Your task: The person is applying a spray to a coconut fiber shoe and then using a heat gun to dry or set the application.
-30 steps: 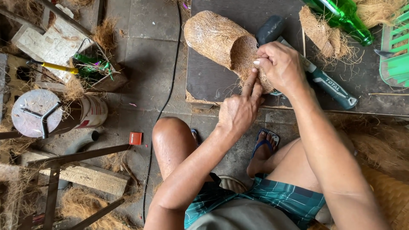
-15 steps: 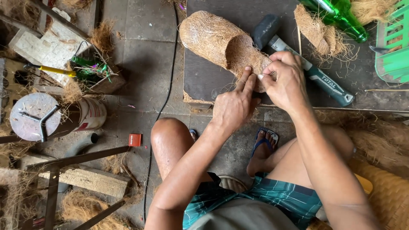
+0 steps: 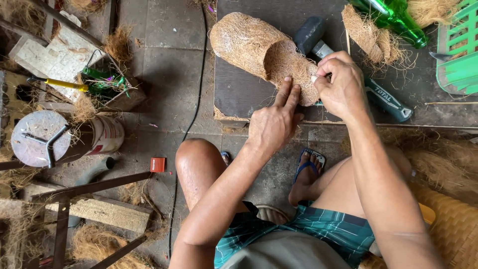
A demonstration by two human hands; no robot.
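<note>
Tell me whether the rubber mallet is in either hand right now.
No. The rubber mallet lies on the dark board, while both hands work the coconut-fibre piece.

Left of the dark board [image 3: 249, 89] lie a black cable [image 3: 191, 124], a white bucket [image 3: 107, 135] and a small red box [image 3: 158, 164].

coir shoe form [image 3: 259, 47]: tan-brown, fibrous weave
board [image 3: 239, 89]: dark grey, plain
mallet [image 3: 358, 74]: black head, dark teal grip
bottles [image 3: 393, 17]: clear green, far right
crate [image 3: 460, 55]: bright green slats
shorts [image 3: 318, 231]: teal plaid, thin pale lines
flip-flop [image 3: 311, 162]: blue strap
small box [image 3: 158, 164]: red-orange
cable [image 3: 191, 124]: black
screwdriver handle [image 3: 62, 83]: yellow, left
floor [image 3: 164, 60]: grey slabs
</note>
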